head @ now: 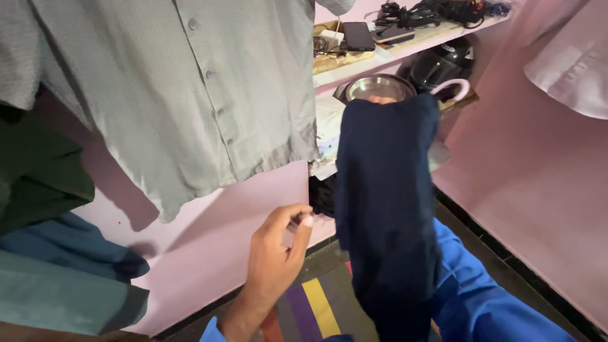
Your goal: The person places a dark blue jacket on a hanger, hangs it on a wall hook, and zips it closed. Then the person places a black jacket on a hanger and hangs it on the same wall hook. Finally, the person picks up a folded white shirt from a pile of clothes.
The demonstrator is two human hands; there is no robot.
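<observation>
I watch the navy cloth [386,202], my landmark here. It hangs long and folded from a pink hanger [453,88] whose hook shows just above its top right corner. My right hand [382,99] is almost wholly hidden behind the top edge of the cloth; only a sliver of fingertip shows, so I judge it holds the cloth and hanger up, though I cannot see the grip itself. The blue sleeve [481,291] of that arm runs down right of the cloth.

My left hand [278,244] sits just left of the cloth, apart from it, thumb and fingers pinched narrow on something small that I cannot make out.

Up and left of the cloth hangs a grey shirt [202,88], buttoned, against the pink wall [215,240]. Behind the cloth's top is a steel bowl [378,87] with a black helmet [440,63] to its right, and above those a shelf [405,47] carrying a phone [358,35] and tangled cables [437,11]. A striped mat [313,307] lies below the cloth.

The risks as I see them: the cloth is only draped, so a tilt of the hanger could let it slide off onto the mat. Swinging it toward the bowl could knock that down. With the left hand busy pinching, I have no spare hand to catch a slip.
</observation>
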